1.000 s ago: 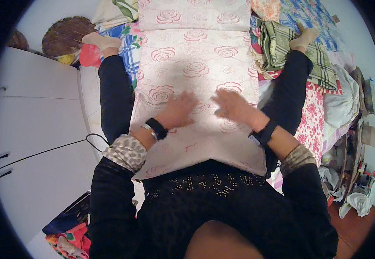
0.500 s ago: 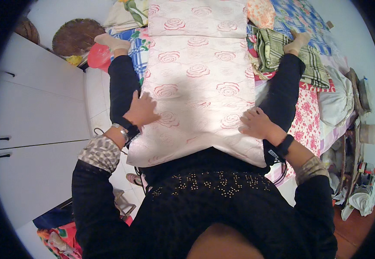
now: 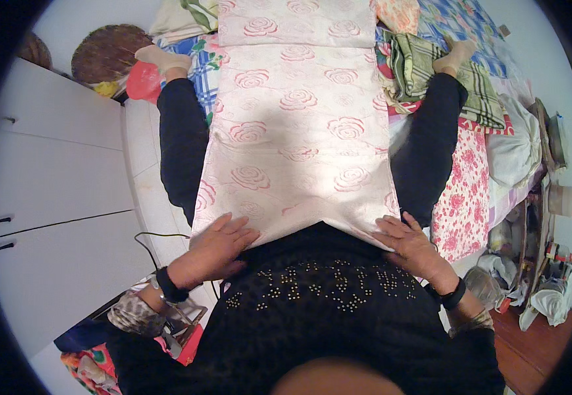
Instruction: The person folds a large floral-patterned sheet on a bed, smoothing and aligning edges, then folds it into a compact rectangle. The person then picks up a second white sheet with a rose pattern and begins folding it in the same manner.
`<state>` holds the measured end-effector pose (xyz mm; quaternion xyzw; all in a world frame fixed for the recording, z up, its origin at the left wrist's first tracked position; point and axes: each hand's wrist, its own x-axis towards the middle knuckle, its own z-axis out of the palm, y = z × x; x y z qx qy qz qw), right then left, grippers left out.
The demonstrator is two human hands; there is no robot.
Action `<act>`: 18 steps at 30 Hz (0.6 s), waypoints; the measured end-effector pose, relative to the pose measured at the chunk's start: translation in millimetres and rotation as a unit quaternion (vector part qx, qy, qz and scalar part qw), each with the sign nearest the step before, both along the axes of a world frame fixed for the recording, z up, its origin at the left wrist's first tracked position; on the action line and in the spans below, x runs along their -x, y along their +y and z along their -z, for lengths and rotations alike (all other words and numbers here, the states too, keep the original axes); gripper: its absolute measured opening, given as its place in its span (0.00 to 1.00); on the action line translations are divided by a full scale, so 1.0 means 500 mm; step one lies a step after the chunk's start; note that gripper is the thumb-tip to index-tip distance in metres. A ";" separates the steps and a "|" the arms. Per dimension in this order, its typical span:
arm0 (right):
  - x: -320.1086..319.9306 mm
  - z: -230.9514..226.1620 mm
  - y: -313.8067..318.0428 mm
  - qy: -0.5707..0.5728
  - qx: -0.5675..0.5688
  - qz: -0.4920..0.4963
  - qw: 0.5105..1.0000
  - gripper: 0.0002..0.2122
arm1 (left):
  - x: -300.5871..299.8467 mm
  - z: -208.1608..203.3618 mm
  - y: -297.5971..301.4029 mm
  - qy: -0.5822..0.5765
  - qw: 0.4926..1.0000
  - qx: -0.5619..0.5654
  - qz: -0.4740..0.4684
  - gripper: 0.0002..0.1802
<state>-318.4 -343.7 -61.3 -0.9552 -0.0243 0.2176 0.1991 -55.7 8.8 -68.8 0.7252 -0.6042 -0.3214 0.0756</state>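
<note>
A long white cloth point(image 3: 292, 141) with pink rose outlines stretches over my lap and away between my outspread legs. Its near edge rises to a peak in the middle, against my black top. At the near left corner lies my left hand point(image 3: 212, 253), its fingers stretched out over the fabric. My right hand point(image 3: 419, 249) rests on the near right corner with fingers apart. A crosswise line, a fold or seam, runs over the far part of the cloth. The undersides of both corners are hidden.
White cabinets point(image 3: 62, 191) stand along the left. A folded green plaid blanket point(image 3: 417, 69) and a pink-flowered cloth point(image 3: 460, 191) lie on the right, near my foot. Jars and bags crowd a shelf point(image 3: 529, 230) at the far right. A red stool-like object point(image 3: 190, 345) sits low left.
Both hands have slid toward me, from the cloth's side edges down to its near corners. The view has shifted slightly.
</note>
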 end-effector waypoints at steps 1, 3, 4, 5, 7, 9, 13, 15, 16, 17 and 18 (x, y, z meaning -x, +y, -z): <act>0.001 0.004 0.001 -0.002 0.015 -0.007 1.000 0.27 | 0.007 0.004 0.004 -0.030 1.000 0.002 0.006 0.33; 0.003 0.008 -0.003 -0.014 0.053 -0.007 0.998 0.27 | 0.015 0.010 0.017 -0.053 0.998 0.028 -0.018 0.36; 0.004 0.009 -0.007 -0.025 0.053 -0.003 0.998 0.25 | 0.018 0.011 0.026 -0.072 0.997 0.030 -0.026 0.37; 0.004 0.008 -0.011 -0.036 0.053 0.000 0.998 0.23 | 0.019 0.010 0.035 -0.091 0.995 0.033 -0.035 0.38; 0.001 0.002 -0.025 -0.063 0.016 0.042 0.997 0.18 | 0.018 0.007 0.055 -0.094 0.993 0.047 -0.056 0.39; -0.007 -0.007 -0.044 -0.064 -0.049 0.139 0.987 0.14 | 0.010 0.004 0.070 -0.116 0.990 0.056 -0.064 0.40; -0.026 -0.037 -0.080 -0.185 -0.117 0.181 0.959 0.10 | -0.033 -0.003 0.085 -0.170 0.982 0.054 -0.062 0.40; -0.029 -0.054 -0.088 -0.206 -0.159 0.197 0.945 0.08 | -0.056 -0.016 0.091 -0.157 0.985 0.046 -0.056 0.38; -0.028 -0.061 -0.088 -0.207 -0.185 0.223 0.934 0.08 | -0.064 -0.026 0.095 -0.137 0.981 0.108 -0.082 0.32; -0.027 -0.068 -0.089 -0.206 -0.200 0.249 0.925 0.08 | -0.072 -0.038 0.097 -0.109 0.980 0.126 -0.112 0.31; -0.024 -0.074 -0.087 -0.219 -0.198 0.296 0.908 0.08 | -0.080 -0.052 0.098 -0.080 0.976 0.143 -0.142 0.30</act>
